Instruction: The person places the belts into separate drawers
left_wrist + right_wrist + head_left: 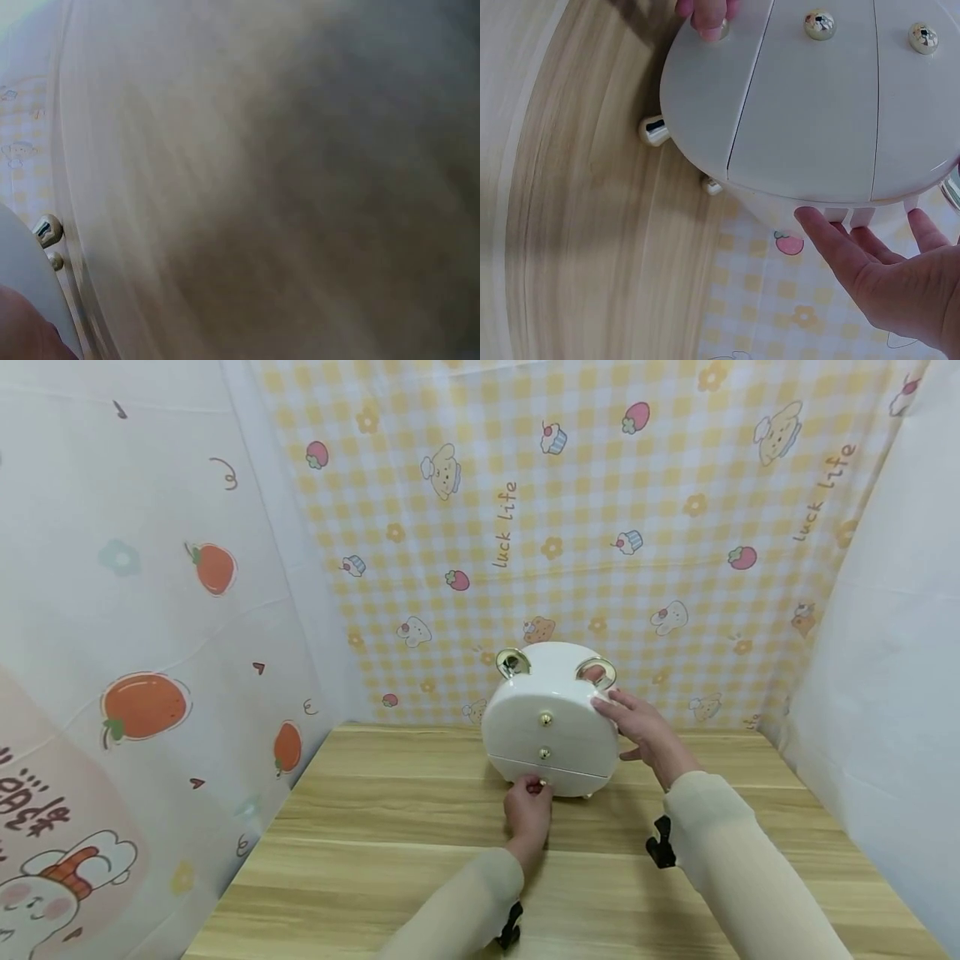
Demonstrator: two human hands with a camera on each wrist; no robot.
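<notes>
A glossy white drawer box with a rounded front stands on the table, with gold ring ears on top. Three drawer fronts with gold knobs show in the right wrist view, the middle knob among them. My left hand pinches the lowest drawer's knob, which its fingertips partly cover. Against the box's right side rests my right hand, fingers spread and fairly straight. Short gold feet hold the box up. The left wrist view is mostly blurred table, with a bit of the left hand at the corner.
The wood-grain table reaches back to a yellow checked cloth hung behind the box. White cloths hang at the left and right sides. Each wrist carries a black mount.
</notes>
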